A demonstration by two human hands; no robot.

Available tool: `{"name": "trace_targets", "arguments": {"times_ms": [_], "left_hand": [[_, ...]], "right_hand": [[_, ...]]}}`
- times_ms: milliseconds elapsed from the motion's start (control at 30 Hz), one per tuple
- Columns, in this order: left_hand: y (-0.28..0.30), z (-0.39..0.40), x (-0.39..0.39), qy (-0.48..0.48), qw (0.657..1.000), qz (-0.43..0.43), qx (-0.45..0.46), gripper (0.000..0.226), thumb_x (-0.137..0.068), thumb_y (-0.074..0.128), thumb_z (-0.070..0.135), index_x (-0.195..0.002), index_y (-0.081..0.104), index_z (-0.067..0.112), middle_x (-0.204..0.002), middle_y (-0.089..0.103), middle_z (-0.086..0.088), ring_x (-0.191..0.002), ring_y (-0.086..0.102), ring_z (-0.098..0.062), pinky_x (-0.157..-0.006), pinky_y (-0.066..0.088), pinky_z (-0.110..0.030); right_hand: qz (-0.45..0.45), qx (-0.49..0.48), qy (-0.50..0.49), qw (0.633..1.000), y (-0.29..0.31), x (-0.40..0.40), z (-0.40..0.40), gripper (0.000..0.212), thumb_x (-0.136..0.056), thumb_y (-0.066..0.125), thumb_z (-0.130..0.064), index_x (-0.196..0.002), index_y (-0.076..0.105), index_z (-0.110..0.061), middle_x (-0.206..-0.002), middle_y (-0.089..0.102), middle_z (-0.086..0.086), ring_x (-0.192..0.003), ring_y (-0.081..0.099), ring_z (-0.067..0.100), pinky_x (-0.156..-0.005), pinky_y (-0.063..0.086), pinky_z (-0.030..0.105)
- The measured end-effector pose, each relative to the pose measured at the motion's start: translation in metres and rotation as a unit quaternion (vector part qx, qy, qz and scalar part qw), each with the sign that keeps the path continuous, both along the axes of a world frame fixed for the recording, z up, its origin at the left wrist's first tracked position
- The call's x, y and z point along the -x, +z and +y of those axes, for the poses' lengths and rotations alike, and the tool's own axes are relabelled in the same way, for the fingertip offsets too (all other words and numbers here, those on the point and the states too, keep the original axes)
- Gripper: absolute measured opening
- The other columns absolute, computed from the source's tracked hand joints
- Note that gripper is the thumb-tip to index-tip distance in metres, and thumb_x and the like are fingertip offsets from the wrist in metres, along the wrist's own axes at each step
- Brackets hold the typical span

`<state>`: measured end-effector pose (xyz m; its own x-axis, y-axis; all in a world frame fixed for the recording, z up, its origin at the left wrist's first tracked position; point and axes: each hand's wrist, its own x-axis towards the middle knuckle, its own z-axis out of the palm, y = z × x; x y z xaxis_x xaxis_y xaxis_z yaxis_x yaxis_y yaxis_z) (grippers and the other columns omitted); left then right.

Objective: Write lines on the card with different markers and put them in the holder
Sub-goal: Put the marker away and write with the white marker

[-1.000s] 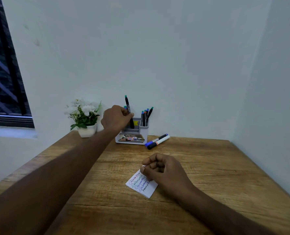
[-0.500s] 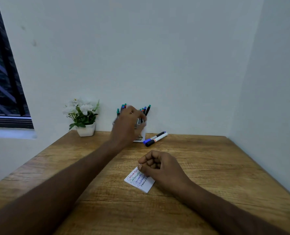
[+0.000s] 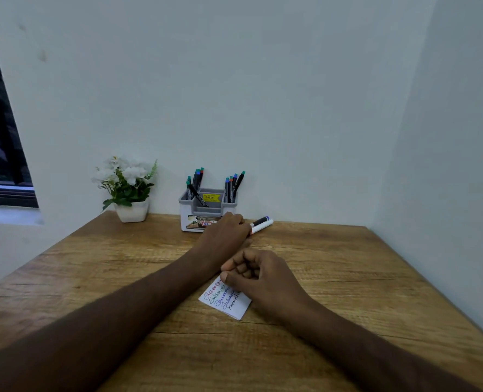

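Card (image 3: 225, 300) flat on table (image 3: 348, 278), five coloured lines written, pinned under curled right hand (image 3: 258, 277). Left hand (image 3: 225, 232) over markers (image 3: 260, 224) beside holder (image 3: 206, 212) (fingers hidden, grip unclear). Pinch one barrel mid-length, lift clear, then uncap.

The tabletop (image 3: 333, 278) looks like matt wood with a rough, streaked grain. The holder (image 3: 191, 219) is smooth grey-white plastic with glossy paper labels. The card (image 3: 234, 308) is matt white paper. The flower pot (image 3: 133, 213) looks smooth and white, the wall (image 3: 263, 94) matt.
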<state>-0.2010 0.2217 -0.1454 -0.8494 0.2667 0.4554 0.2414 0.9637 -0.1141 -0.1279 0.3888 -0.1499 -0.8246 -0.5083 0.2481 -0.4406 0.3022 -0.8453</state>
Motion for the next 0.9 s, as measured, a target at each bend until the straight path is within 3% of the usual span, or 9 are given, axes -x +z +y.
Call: {"name": "trace_targets", "arguments": {"times_ms": [100, 233, 400, 567, 633, 700, 800, 900], "left_hand": [[0.001, 0.001, -0.001, -0.008, 1.0, 0.02, 0.008, 0.03, -0.103, 0.057, 0.032, -0.129, 0.06, 0.017, -0.119, 0.06, -0.003, -0.111, 0.054, -0.019, -0.071, 0.047, -0.033], [-0.001, -0.007, 0.001, -0.04, 0.999, -0.034, -0.004, 0.035, -0.103, 0.057, 0.028, -0.137, 0.057, 0.017, -0.122, 0.052, -0.006, -0.112, 0.051, -0.022, -0.084, 0.053, -0.038], [0.005, -0.015, -0.004, -0.052, 0.996, -0.054, 0.04, 0.025, -0.102, 0.056, 0.028, -0.126, 0.06, 0.02, -0.116, 0.051, -0.005, -0.103, 0.055, -0.02, -0.079, 0.049, -0.032], [0.011, -0.023, -0.004, -0.011, 0.998, -0.038, 0.041, 0.031, -0.1, 0.061, 0.017, -0.129, 0.054, 0.012, -0.122, 0.056, -0.008, -0.105, 0.057, -0.021, -0.085, 0.05, -0.033], [0.021, -0.029, -0.01, 0.007, 0.999, -0.03, -0.01, 0.033, -0.1, 0.062, 0.011, -0.131, 0.052, 0.011, -0.124, 0.06, -0.009, -0.104, 0.057, -0.02, -0.086, 0.05, -0.03], [0.031, -0.032, -0.029, -0.012, 0.993, -0.009, -0.113, 0.027, -0.103, 0.059, 0.012, -0.128, 0.05, 0.01, -0.114, 0.065, -0.005, -0.089, 0.058, -0.011, -0.072, 0.044, -0.017], [0.027, -0.032, -0.07, -0.095, 0.974, -0.014, -0.205, 0.013, -0.109, 0.045, 0.018, -0.121, 0.047, 0.021, -0.091, 0.056, 0.01, -0.073, 0.053, 0.001, -0.06, 0.038, -0.014], [0.019, -0.028, -0.093, -0.193, 0.96, -0.061, -0.192, 0.013, -0.112, 0.034, 0.029, -0.114, 0.045, 0.034, -0.091, 0.052, 0.018, -0.081, 0.051, 0.0, -0.07, 0.04, -0.021]], "right_hand": [[-0.006, 0.001, 0.001, 1.0, 0.001, -0.001, 0.0, 0.009, -0.092, 0.081, -0.026, -0.099, 0.078, -0.022, -0.092, 0.08, -0.001, -0.087, 0.077, 0.011, -0.085, 0.065, 0.036], [-0.003, -0.003, 0.004, 1.0, 0.002, -0.003, 0.0, 0.008, -0.092, 0.08, -0.024, -0.1, 0.078, -0.02, -0.092, 0.081, 0.0, -0.086, 0.078, 0.012, -0.084, 0.066, 0.036], [-0.004, -0.025, 0.008, 1.0, 0.001, -0.001, 0.002, 0.008, -0.094, 0.078, -0.02, -0.102, 0.079, -0.022, -0.094, 0.081, -0.002, -0.087, 0.078, 0.01, -0.084, 0.066, 0.034], [-0.076, 0.005, 0.006, 0.997, 0.003, 0.003, 0.004, 0.01, -0.092, 0.078, -0.015, -0.101, 0.08, -0.019, -0.093, 0.082, 0.004, -0.089, 0.079, 0.019, -0.087, 0.064, 0.037], [-0.116, 0.04, 0.005, 0.992, 0.003, 0.005, 0.004, 0.013, -0.091, 0.079, -0.015, -0.104, 0.078, -0.016, -0.094, 0.082, 0.007, -0.091, 0.08, 0.023, -0.089, 0.065, 0.037], [-0.15, 0.067, 0.006, 0.986, 0.003, 0.005, 0.004, 0.02, -0.092, 0.078, -0.016, -0.112, 0.074, -0.015, -0.096, 0.083, 0.008, -0.094, 0.08, 0.024, -0.091, 0.065, 0.036], [-0.169, 0.113, 0.014, 0.979, 0.005, 0.004, -0.001, 0.041, -0.092, 0.078, -0.033, -0.128, 0.065, -0.022, -0.098, 0.083, 0.011, -0.089, 0.078, 0.021, -0.092, 0.064, 0.035], [-0.167, 0.177, 0.035, 0.969, 0.005, 0.005, -0.009, 0.079, -0.08, 0.074, -0.068, -0.148, 0.045, -0.042, -0.094, 0.077, 0.014, -0.086, 0.07, 0.02, -0.093, 0.061, 0.04]]}}
